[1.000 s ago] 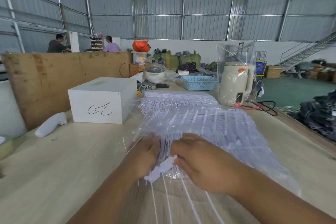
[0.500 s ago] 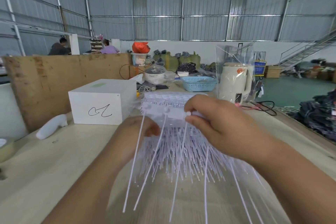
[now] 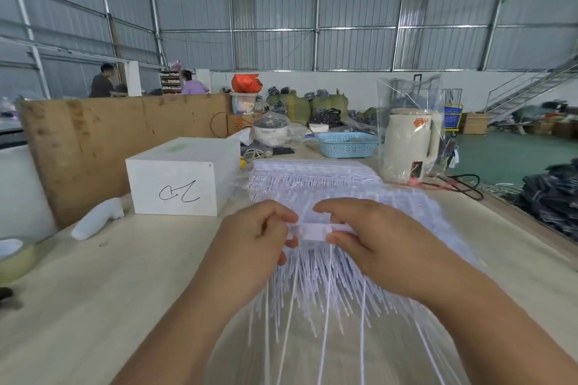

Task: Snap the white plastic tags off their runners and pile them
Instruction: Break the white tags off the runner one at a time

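Observation:
A short white runner of plastic tags (image 3: 312,231) is held level above the table, its thin white tails hanging down toward me. My left hand (image 3: 253,247) pinches its left end and my right hand (image 3: 378,247) pinches its right end, thumbs underneath. Behind and below my hands a big pile of white tags (image 3: 316,184) lies in clear plastic wrapping and spreads across the middle of the wooden table (image 3: 93,291).
A white box (image 3: 178,181) with a black scribble stands at the left, a white foam piece (image 3: 97,222) beside it. A cream kettle (image 3: 406,144) in a clear bag and a blue basket (image 3: 347,144) stand behind the pile. A black cable (image 3: 459,187) lies at right.
Both hands lifted a runner of tags up off the pile, then lowered it a little. My left hand has now closed on its left end, so both hands hold it.

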The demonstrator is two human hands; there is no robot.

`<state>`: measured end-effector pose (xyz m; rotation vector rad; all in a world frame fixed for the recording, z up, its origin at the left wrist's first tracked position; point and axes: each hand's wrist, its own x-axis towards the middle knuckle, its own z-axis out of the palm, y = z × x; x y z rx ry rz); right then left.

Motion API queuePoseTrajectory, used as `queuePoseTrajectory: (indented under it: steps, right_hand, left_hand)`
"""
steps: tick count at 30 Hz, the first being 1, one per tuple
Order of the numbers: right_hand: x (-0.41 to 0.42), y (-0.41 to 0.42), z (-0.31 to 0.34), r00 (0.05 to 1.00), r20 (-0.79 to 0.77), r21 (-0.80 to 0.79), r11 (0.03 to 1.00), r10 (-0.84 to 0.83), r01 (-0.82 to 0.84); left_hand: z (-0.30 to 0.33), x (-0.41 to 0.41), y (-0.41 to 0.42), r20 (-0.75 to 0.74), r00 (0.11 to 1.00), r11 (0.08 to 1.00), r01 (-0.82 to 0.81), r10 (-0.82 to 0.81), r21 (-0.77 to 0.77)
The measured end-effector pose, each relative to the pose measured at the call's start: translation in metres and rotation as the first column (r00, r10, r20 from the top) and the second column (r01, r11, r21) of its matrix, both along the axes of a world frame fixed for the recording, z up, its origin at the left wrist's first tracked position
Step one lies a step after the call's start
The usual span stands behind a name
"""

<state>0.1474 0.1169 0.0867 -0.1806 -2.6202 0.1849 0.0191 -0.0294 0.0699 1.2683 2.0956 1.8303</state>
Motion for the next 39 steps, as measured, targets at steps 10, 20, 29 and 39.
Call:
queuePoseTrajectory:
  steps: [10,20,29,39]
  right_hand:
    - [0.017,-0.04,0.039,0.993,-0.085,0.087,0.994,0.077,-0.07]
    - [0.017,-0.034,0.029,0.988,0.141,-0.226,0.97,-0.062,0.093]
    - [0.006,-0.027,0.02,0.994,-0.081,-0.42,0.903,0.068,-0.096]
    - [-0.001,-0.026,0.015,0.951,-0.31,-0.504,0.843,0.026,-0.187]
  left_hand:
    - [-0.003,0.008,-0.001,0.226,0.963,0.945,0.072,-0.149,0.32]
    - [-0.008,0.011,-0.004,0.14,0.966,0.967,0.196,-0.219,0.163]
    - [-0.001,0.01,-0.001,0.168,0.975,0.979,0.114,-0.143,0.172]
    - [0.006,0.015,0.009,0.282,0.944,0.948,0.081,-0.173,0.308]
